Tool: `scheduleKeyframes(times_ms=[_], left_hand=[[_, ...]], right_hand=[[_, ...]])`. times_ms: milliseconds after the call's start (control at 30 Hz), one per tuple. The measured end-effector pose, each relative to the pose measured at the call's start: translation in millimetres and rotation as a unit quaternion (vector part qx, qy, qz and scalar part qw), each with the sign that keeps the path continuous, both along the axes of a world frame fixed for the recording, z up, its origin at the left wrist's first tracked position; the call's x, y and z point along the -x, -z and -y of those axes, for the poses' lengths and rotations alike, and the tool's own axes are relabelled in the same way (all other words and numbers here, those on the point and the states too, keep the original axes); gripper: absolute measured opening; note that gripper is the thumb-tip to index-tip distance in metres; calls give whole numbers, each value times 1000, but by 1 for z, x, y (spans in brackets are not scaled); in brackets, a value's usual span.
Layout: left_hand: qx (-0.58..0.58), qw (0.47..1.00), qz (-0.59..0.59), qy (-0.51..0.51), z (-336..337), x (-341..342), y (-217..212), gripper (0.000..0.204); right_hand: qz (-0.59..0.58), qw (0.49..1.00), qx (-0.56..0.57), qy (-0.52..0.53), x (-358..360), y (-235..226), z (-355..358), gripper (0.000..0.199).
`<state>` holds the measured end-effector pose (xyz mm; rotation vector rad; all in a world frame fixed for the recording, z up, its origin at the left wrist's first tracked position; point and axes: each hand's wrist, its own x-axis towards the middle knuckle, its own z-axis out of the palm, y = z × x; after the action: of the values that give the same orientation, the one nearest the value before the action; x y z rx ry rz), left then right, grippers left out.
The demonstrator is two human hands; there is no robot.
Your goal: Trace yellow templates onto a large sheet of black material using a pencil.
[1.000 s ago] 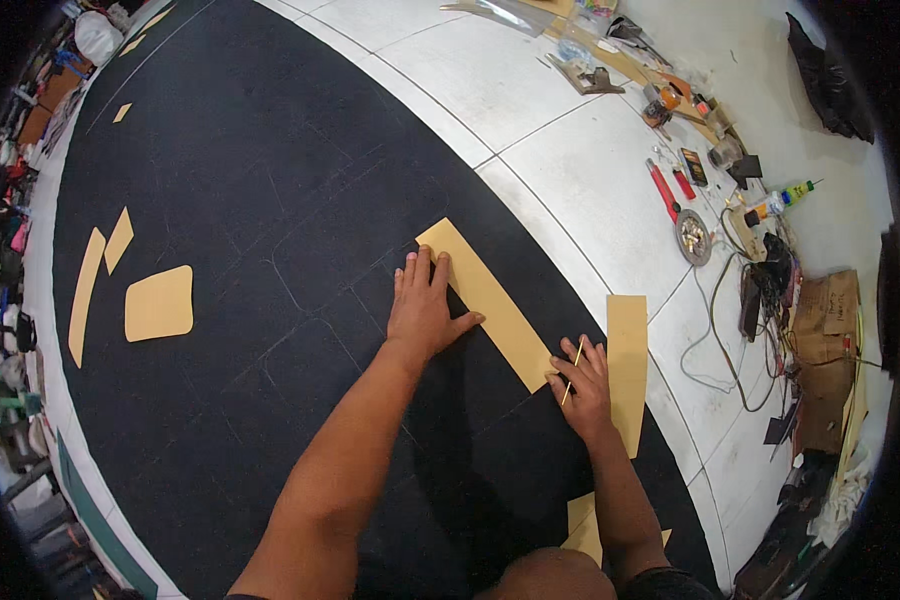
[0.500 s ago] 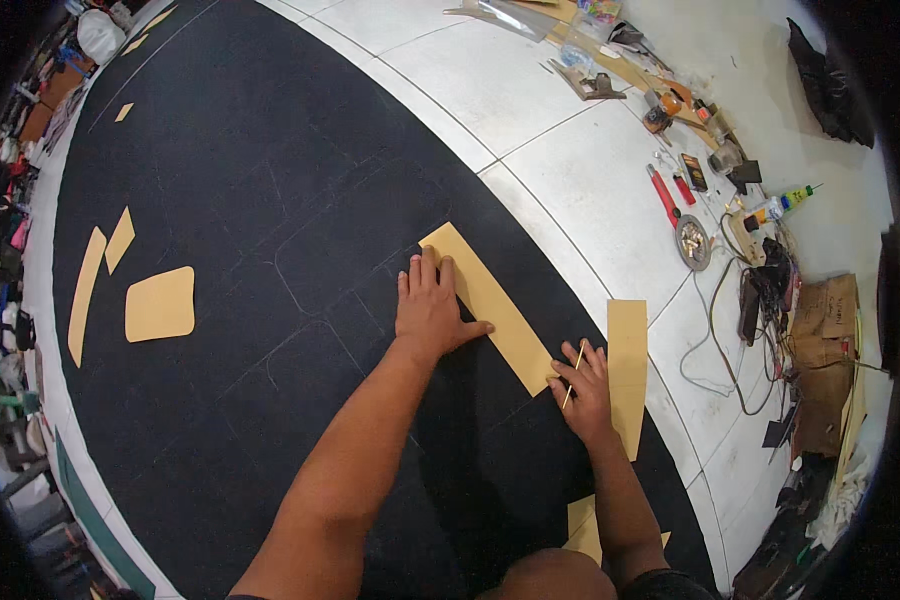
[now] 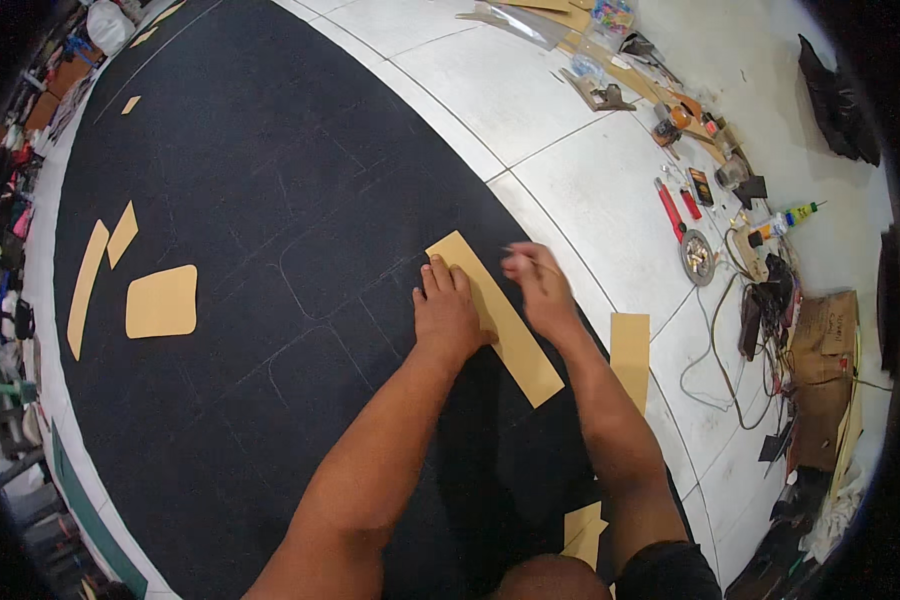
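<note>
A long tan cardboard strip (image 3: 510, 335) lies slantwise on a large black sheet (image 3: 300, 450) marked with thin pale lines. My left hand (image 3: 448, 310) presses down on the strip's left edge, its fingers stretched out and thumb spread. Raised just right of the strip's upper part, my right hand (image 3: 542, 290) pinches a thin pale pencil-like stick (image 3: 545, 266); the hand is slightly blurred. Beyond my right forearm lies a second tan strip (image 3: 630, 350), partly covered by that arm.
More tan pieces lie on the sheet: a rounded one (image 3: 161, 302), a long curved one (image 3: 88, 290) and several small ones. On the white tiles (image 3: 570, 170) at right are a red-handled tool (image 3: 669, 205), a round dish (image 3: 698, 258), cables and a cardboard box (image 3: 825, 380).
My right hand has lifted from the strip's lower end and moved up and left with the stick toward its upper part. My left hand stays on the strip; the view has shifted slightly.
</note>
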<state>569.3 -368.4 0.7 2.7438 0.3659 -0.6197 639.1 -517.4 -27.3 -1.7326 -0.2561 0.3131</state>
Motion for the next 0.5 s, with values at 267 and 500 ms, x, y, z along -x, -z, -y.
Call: scheduleKeyframes(times_ms=[267,500], left_hand=[[22,1000,-4,0,-2,1,1,133],[30,1000,-7,-2,-1,1,-1,134]], right_hand=[[50,977,157,-139,-35,-5,-86,31],[75,966,187,-160,-38,-5,-91,24]])
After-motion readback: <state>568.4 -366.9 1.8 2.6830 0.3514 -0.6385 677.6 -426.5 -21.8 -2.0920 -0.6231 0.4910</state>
